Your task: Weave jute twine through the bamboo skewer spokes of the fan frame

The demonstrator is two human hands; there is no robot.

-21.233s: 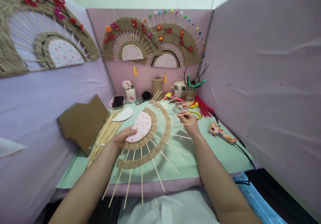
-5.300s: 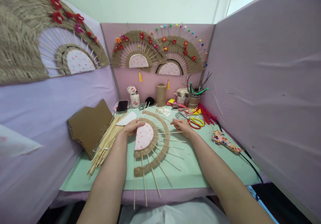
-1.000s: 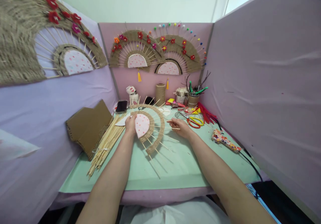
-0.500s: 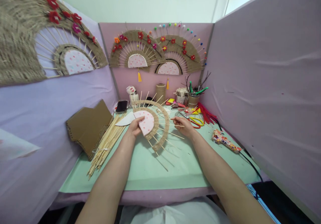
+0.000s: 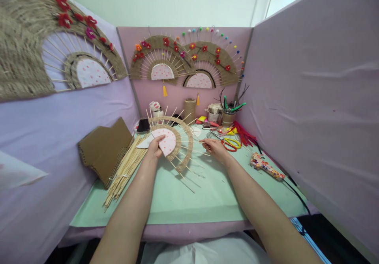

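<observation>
Your left hand (image 5: 156, 147) is keeping a clenched grip on the half-round fan frame (image 5: 190, 139), with the thumb lying across its spotted panel (image 5: 168, 142). You are holding the frame tilted above the middle of the desk (image 5: 207, 205), its sticks spreading outward and shadows falling below. Your right hand (image 5: 215, 148) is hovering just right of the frame, beside the stick tips, its fingers drawing together; you are showing too little there for anyone to tell what that grip is grasping. A stick bundle (image 5: 126, 173) is lying to the left, by the cardboard (image 5: 105, 149). Scissors (image 5: 231, 139) are resting beyond your right hand, and a twine spool (image 5: 189, 111) is standing on the far side.
</observation>
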